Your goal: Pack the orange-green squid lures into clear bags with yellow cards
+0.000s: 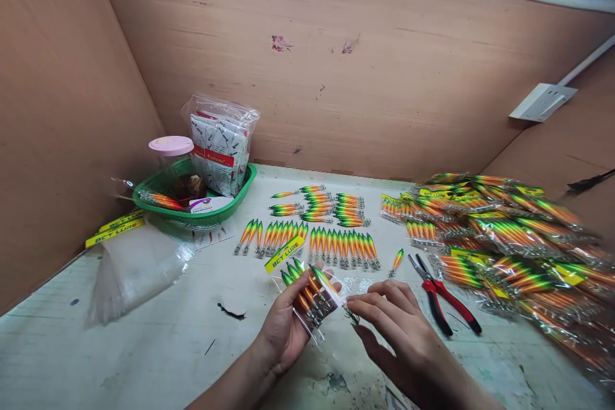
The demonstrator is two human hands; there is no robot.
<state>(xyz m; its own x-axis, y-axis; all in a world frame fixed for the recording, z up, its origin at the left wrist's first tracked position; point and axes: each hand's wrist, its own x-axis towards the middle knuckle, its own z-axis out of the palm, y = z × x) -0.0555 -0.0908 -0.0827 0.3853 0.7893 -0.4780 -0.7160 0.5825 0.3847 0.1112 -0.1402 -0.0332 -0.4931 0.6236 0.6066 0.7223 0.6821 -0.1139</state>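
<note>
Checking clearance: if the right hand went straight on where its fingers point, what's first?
Likely the clear bag held in the left hand, just ahead of the right hand; exact depth is unclear.

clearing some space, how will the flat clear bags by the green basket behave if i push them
The bags look thin and see-through, so they are probably light and floppy. Their glossy film may slide easily. The yellow tops lie straight, so they might stay stiffer.

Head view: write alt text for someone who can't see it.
The left hand holds a clear BCT LURE bag of fishing lures; the right hand pinches a lure's hooks beside it. Loose lures lie in rows behind, with pliers and filled bags at right, a green basket at left.
</note>
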